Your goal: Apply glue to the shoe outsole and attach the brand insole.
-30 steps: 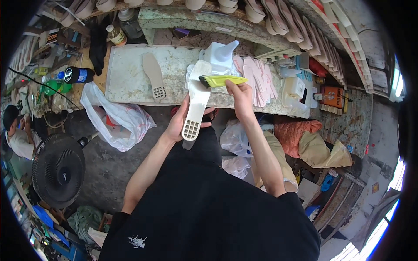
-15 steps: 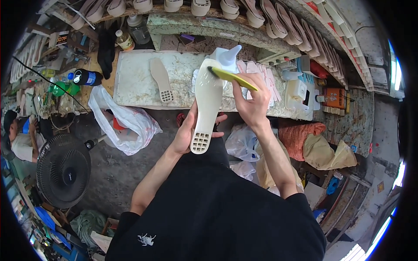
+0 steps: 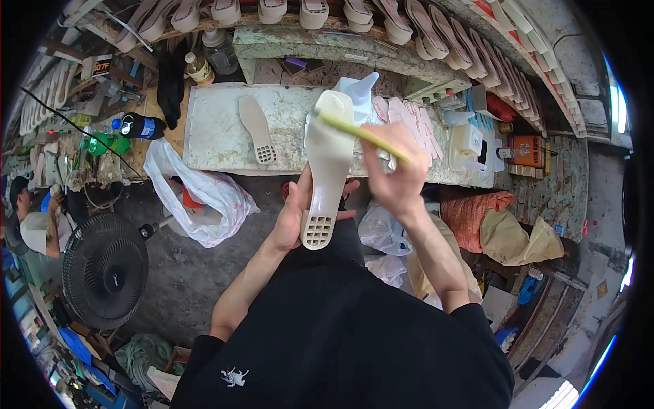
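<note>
Upright in front of me is a cream shoe sole, with a grid of square holes at its near heel end. My left hand is closed around its lower half from beneath, thumb at the left edge. A yellow-green-handled brush is in the grip of my right hand, blurred by motion. Its head is over the sole's wide front part, where the surface looks wet and shiny. Another cream sole lies on the white work board. Behind the held sole stands a white spouted container.
Pale printed strips and a white jug lie to the right on the bench. Soles line the shelf above. A white plastic bag hangs at the bench's left front. A black fan and another person are at far left.
The brush has swung left and slightly up across the sole's front, its handle now blurred. My left hand still holds the sole. The whole view has shifted a little.
</note>
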A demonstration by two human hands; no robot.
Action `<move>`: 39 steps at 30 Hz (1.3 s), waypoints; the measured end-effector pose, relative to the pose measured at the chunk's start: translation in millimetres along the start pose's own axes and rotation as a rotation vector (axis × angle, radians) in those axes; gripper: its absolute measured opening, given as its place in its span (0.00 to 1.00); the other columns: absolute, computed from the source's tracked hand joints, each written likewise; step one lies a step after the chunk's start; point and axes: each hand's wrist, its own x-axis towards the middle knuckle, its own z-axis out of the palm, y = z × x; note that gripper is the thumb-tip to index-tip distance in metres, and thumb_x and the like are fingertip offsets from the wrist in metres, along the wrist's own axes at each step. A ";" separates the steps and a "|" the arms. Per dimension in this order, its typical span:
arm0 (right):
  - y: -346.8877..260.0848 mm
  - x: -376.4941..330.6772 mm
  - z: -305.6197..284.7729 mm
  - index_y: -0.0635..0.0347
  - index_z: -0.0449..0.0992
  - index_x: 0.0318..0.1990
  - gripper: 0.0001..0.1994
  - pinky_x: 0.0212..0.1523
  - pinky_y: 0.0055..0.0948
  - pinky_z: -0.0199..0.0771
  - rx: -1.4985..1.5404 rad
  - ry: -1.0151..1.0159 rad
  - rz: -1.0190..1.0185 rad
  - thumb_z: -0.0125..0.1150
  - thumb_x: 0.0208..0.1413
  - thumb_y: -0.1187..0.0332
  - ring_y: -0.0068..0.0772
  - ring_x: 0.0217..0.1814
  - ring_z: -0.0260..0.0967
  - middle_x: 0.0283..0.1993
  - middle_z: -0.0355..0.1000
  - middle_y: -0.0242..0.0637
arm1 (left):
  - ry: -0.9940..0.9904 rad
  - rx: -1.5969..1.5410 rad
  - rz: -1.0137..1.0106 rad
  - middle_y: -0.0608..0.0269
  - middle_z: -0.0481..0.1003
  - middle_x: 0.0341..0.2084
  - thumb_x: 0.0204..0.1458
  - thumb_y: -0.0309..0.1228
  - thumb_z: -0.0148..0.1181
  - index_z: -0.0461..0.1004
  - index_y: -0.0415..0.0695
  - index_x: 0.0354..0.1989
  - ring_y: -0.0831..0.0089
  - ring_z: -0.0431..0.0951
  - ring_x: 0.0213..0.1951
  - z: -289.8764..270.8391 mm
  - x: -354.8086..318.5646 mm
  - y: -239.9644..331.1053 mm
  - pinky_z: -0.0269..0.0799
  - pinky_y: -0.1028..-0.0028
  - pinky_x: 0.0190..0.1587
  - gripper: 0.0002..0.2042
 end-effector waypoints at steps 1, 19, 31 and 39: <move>2.1 7.6 -0.6 0.63 0.85 0.43 0.14 0.40 0.36 0.80 -0.049 0.038 -0.008 0.71 0.47 0.83 0.43 0.39 0.79 0.42 0.84 0.42 | 0.004 -0.018 0.005 0.55 0.55 0.77 0.65 0.72 0.31 0.32 0.61 0.83 0.50 0.63 0.74 2.0 0.9 1.0 0.69 0.39 0.68 0.45; -29.3 -19.7 -6.7 0.61 0.84 0.48 0.23 0.35 0.34 0.77 0.034 -0.256 -0.190 0.72 0.38 0.81 0.38 0.33 0.77 0.39 0.83 0.38 | 0.046 -0.329 0.168 0.56 0.48 0.81 0.62 0.76 0.20 0.37 0.55 0.84 0.49 0.48 0.80 5.7 18.9 27.7 0.51 0.45 0.78 0.48; -54.9 -28.9 -12.2 0.67 0.84 0.47 0.23 0.35 0.32 0.76 0.155 -0.226 -0.281 0.72 0.36 0.79 0.38 0.33 0.76 0.40 0.82 0.40 | 0.101 -0.386 0.333 0.60 0.50 0.81 0.65 0.73 0.22 0.42 0.58 0.84 0.48 0.47 0.81 7.6 34.9 49.4 0.42 0.41 0.80 0.45; -50.1 -28.9 -10.1 0.66 0.83 0.47 0.23 0.37 0.34 0.78 0.055 -0.284 -0.248 0.72 0.37 0.79 0.40 0.35 0.77 0.42 0.82 0.41 | 0.130 -0.232 0.336 0.61 0.50 0.81 0.69 0.68 0.23 0.40 0.55 0.84 0.50 0.50 0.80 6.1 35.3 48.1 0.45 0.42 0.79 0.42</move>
